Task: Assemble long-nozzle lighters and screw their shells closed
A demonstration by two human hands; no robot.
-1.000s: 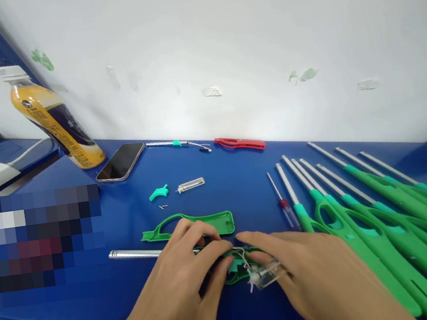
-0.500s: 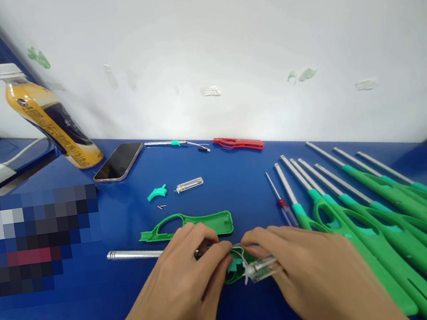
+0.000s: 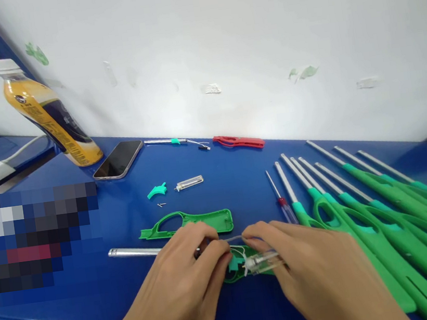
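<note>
Toward the near edge of the blue surface (image 3: 236, 188), work on an opened lighter appears to be in hand: a thin wire (image 3: 235, 238) is seemingly being arranged over the lower shell half (image 3: 252, 250). For the next move, a steady hold and a gentle pull on the wire are probably called for. The lower shell half is grasped by the left hand (image 3: 189, 276); what is pinched at its fingertips is hidden. The wire is pinched by the right hand (image 3: 310, 265), by which one clear tank (image 3: 262, 262) is partly covered.

Counted left to right: one bottle (image 3: 48, 116) and one phone (image 3: 118, 160) are placed toward the far left corner; one metal tube (image 3: 131, 252) is seen left of the left hand; one teal trigger (image 3: 157, 190), a few tiny pins (image 3: 162, 205), one wired tube (image 3: 164, 142) by the far edge, one empty shell half (image 3: 205, 219), one spare tank (image 3: 189, 183), one red shell piece (image 3: 238, 142) by the far edge, one screwdriver (image 3: 289, 214) and eight green lighters (image 3: 398, 261) are laid out toward the right edge.
</note>
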